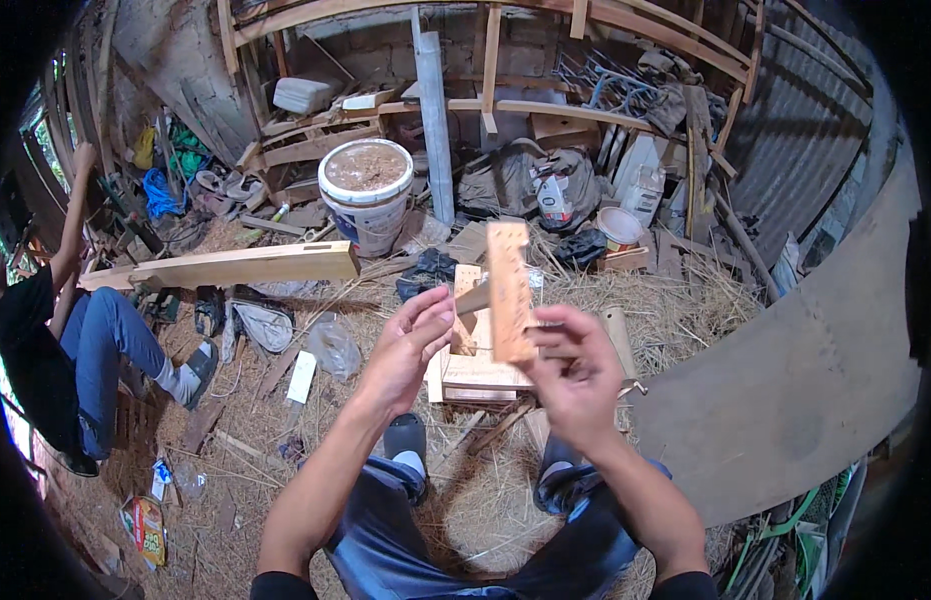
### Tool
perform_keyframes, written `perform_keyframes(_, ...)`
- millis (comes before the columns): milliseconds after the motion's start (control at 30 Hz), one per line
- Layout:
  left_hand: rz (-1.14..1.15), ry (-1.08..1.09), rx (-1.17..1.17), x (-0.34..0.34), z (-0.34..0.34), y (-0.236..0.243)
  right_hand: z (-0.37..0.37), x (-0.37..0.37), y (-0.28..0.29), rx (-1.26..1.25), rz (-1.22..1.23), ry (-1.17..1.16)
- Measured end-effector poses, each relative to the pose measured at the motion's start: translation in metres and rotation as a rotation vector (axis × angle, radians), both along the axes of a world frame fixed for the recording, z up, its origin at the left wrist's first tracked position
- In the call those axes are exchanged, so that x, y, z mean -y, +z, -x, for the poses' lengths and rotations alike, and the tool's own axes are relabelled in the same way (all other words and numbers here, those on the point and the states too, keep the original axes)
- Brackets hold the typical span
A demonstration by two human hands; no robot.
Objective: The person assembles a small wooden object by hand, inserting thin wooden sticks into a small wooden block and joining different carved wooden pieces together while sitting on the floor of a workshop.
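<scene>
In front of me I hold a light wooden piece dotted with small holes or marks (509,285) upright, with my right hand (575,375) closed on its lower part. My left hand (410,345) is closed at the end of a thin flat strip (472,298), which reaches behind that piece. Below and behind both hands is a light wooden assembly (475,370) on the straw-covered ground, with a second dotted upright (467,280), partly hidden by what I hold. My feet (405,440) are either side of it.
A co-worker (110,355) sits at the left beside a long timber beam (225,262). A bucket (370,215), pipe (435,140), wooden frames and bags are at the back. A large grey board (785,390) lies at the right. Scraps litter the straw.
</scene>
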State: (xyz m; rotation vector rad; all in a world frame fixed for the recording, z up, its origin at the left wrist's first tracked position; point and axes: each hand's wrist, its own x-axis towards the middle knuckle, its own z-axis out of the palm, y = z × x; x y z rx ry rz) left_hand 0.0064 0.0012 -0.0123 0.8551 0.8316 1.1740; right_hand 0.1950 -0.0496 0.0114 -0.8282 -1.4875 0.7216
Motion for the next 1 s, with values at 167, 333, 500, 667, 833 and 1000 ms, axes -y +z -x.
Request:
perform_keyframes(167, -0.013, -0.026, -0.016, 0.005, -0.002, 0.004, -0.008, -0.001, 0.013, -0.249, 0.069, 0.054)
perform_keyframes(333, -0.048, 0.0, -0.067, 0.01, -0.004, 0.017, -0.008, 0.0, 0.014, -0.234, 0.004, 0.01)
perform_keyframes(500, -0.037, -0.019, -0.052, 0.01, -0.004, 0.017, -0.013, -0.005, 0.007, -0.186, 0.016, -0.013)
perform_keyframes(667, -0.03, -0.04, -0.03, 0.011, -0.005, 0.018, -0.009, -0.007, 0.011, -0.201, 0.01, -0.026)
perform_keyframes(833, -0.01, -0.086, -0.015, 0.012, -0.004, 0.018, -0.011, -0.008, 0.011, 0.008, -0.006, -0.059)
perform_keyframes(1000, 0.014, -0.084, -0.044, 0.016, -0.005, 0.024, -0.007, -0.013, 0.003, 0.083, -0.045, -0.022)
